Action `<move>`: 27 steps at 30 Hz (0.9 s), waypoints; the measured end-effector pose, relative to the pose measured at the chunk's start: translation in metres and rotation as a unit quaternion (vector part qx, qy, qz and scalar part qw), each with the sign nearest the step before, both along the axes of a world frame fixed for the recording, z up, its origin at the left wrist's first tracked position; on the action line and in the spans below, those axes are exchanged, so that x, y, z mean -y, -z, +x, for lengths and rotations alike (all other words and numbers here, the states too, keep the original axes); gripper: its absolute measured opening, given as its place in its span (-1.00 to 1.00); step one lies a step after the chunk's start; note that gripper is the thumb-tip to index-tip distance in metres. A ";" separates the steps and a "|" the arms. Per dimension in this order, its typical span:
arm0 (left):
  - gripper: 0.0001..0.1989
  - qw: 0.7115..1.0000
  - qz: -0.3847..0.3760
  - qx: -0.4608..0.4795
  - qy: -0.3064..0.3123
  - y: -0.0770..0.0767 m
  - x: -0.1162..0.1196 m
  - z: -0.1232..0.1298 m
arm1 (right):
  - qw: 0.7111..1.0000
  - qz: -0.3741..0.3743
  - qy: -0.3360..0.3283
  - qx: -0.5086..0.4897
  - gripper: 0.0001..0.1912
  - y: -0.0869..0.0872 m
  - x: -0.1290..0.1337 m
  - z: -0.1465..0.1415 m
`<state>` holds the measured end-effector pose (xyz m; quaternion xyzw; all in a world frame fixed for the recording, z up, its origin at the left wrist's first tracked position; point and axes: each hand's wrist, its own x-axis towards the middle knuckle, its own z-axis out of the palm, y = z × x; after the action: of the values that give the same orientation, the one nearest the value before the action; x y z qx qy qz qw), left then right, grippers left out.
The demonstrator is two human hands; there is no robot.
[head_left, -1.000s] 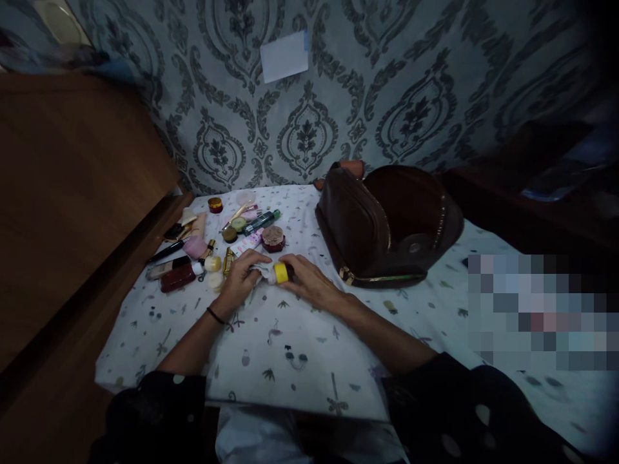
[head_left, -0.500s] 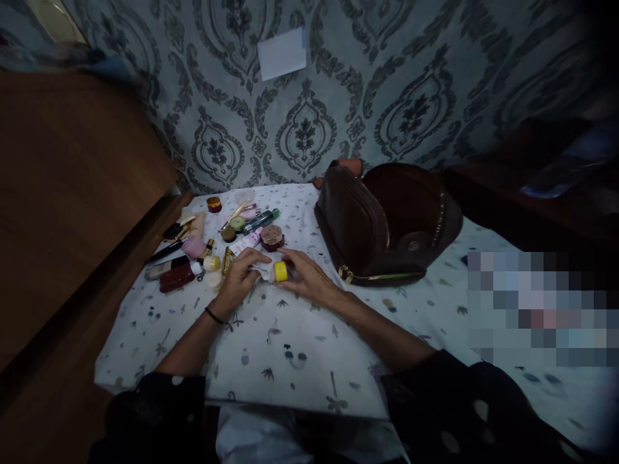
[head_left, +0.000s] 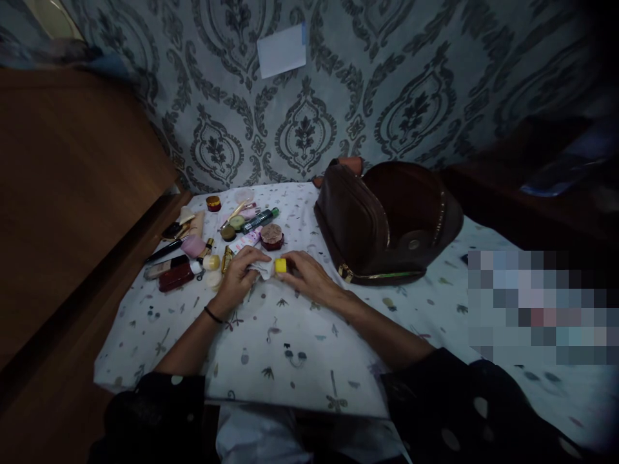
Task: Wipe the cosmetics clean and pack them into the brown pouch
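Observation:
My left hand (head_left: 240,272) is closed on a crumpled white wipe (head_left: 262,268), which shows between its fingers and thumb. Right beside the wipe, a small container with a yellow side (head_left: 280,265) is pinched in the fingers of my right hand (head_left: 308,277). The container's exact kind cannot be made out. Just beyond the hands lie a round, dark red jar with a patterned lid (head_left: 271,236) and a pink-and-white tube (head_left: 245,241). A gold bottle (head_left: 227,259) is close to my left knuckles.
Several cosmetics cover the left side of the patterned white cloth (head_left: 290,361), among them a dark red bottle (head_left: 175,278) and a green-capped bottle (head_left: 261,220). A brown bag (head_left: 358,219) gapes open at right. A wooden panel (head_left: 72,180) stands at left, before a papered wall (head_left: 304,129).
The yellow container has turned slightly in my right fingers and shifted up a little. My left hand keeps the wipe in nearly the same place.

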<state>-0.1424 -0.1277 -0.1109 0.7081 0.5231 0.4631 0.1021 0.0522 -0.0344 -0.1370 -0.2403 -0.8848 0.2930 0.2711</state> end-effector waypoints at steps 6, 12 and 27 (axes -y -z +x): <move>-0.56 1.000 0.000 -0.007 -0.003 -0.001 0.000 0.000 | 1.000 0.022 -0.006 -0.015 -0.50 0.007 -0.004 -0.002; -0.54 1.000 -0.004 -0.017 0.002 -0.001 0.001 0.000 | 0.999 0.026 -0.028 -0.030 -0.54 0.008 -0.005 -0.001; -0.49 0.997 -0.008 -0.055 0.061 -0.004 0.004 -0.004 | 1.000 0.022 -0.008 -0.012 -0.61 0.008 -0.007 -0.002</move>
<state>-0.1465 -0.1320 -0.1073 0.7623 0.4870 0.4126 0.1071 0.0503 -0.0276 -0.1451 -0.2236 -0.8897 0.2786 0.2842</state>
